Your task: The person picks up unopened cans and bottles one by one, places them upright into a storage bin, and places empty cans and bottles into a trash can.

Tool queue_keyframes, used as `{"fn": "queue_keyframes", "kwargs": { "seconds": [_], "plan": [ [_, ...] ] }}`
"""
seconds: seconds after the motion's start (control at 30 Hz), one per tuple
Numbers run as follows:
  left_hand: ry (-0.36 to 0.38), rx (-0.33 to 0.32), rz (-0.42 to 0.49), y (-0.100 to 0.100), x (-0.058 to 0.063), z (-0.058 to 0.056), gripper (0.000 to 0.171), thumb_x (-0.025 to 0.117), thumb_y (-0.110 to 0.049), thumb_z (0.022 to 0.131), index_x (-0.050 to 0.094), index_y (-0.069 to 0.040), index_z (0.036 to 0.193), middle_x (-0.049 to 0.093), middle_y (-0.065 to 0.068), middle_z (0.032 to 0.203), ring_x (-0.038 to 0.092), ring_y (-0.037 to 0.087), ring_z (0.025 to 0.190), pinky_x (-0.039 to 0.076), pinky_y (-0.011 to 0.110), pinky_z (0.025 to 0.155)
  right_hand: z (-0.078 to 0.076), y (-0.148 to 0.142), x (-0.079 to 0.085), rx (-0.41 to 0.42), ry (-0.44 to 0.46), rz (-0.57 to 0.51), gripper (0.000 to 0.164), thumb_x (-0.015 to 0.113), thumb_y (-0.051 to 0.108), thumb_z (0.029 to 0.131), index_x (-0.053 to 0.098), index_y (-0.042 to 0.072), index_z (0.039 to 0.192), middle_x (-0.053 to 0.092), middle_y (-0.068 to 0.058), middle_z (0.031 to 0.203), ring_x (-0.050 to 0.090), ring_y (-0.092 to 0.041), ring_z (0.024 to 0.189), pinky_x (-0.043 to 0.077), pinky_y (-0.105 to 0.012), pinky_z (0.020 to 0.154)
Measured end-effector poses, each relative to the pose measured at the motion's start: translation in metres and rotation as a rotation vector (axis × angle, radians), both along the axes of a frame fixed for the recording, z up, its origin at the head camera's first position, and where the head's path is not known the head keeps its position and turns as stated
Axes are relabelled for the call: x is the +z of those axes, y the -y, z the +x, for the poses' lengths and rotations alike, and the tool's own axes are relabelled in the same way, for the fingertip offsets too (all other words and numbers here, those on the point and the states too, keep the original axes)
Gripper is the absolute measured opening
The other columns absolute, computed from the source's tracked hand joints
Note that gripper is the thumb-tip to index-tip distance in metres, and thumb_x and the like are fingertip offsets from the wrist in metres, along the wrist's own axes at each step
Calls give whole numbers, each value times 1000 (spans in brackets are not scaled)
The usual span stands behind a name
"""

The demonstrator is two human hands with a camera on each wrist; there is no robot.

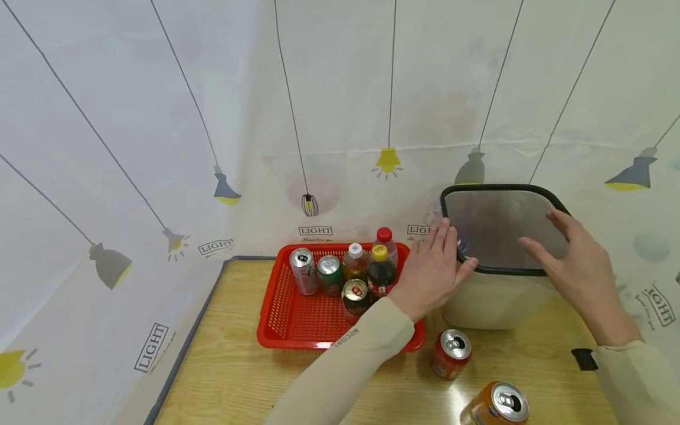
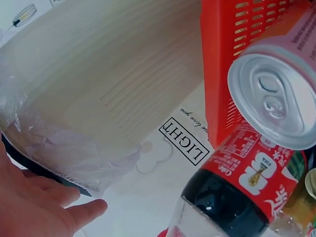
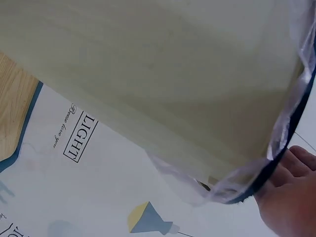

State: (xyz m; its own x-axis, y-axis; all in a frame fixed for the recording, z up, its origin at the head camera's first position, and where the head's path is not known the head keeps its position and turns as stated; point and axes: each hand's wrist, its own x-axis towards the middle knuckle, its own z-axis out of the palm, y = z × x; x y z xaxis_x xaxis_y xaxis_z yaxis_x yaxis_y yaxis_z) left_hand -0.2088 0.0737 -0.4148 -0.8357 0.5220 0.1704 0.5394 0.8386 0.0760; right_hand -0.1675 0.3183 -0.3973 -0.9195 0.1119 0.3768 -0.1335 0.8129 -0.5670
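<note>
A cream trash bin (image 1: 480,301) with a black rim (image 1: 494,188) stands at the right of the table. A clear plastic bag (image 2: 74,158) lines it and hangs over the rim's outside. My left hand (image 1: 432,268) lies at the left side of the rim, fingers extended and close together. At the right side is my right hand (image 1: 579,265), thumb spread over the opening and fingers at the rim. Its fingers (image 3: 296,163) show partly behind the rim in the right wrist view. Neither hand holds anything.
Left of the bin sits a red basket (image 1: 268,307) with several cans and bottles, including a cola bottle (image 2: 247,177). A red can (image 1: 450,354) and an orange can (image 1: 496,404) stand in front of the bin. A small black object (image 1: 584,359) lies near my right sleeve.
</note>
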Motion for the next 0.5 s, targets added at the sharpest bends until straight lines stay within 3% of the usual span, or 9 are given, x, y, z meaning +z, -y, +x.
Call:
{"fn": "queue_keyframes", "kwargs": {
  "seconds": [0.27,0.37,0.43,0.5],
  "plan": [
    [9,-8,-5,-3,1,1,79,18,-63,108,23,-9,165,13,6,173,19,22,158,27,44,124,44,2,-9,-56,-192,-68,64,62,29,104,37,14,162,42,-23,159,42,-54,139,27,-63,118],
    [9,-11,5,-2,0,0,79,18,-62,108,23,-8,165,12,7,173,19,22,158,27,44,124,60,7,-12,-69,-240,-59,60,63,26,104,42,15,159,47,-24,155,47,-53,135,29,-50,122],
    [11,-11,16,-2,-1,0,78,19,-62,108,22,-8,165,12,7,173,19,22,158,28,43,123,69,10,-16,-51,-276,-69,59,65,22,102,46,15,157,51,-23,153,50,-35,140,30,-35,121],
    [12,-14,31,-1,-1,-1,78,20,-61,109,23,-7,165,12,7,173,20,23,157,28,44,123,78,12,-20,-36,-276,-79,59,66,18,101,47,18,157,53,-19,152,47,-7,140,26,-18,116]
  ]
}}
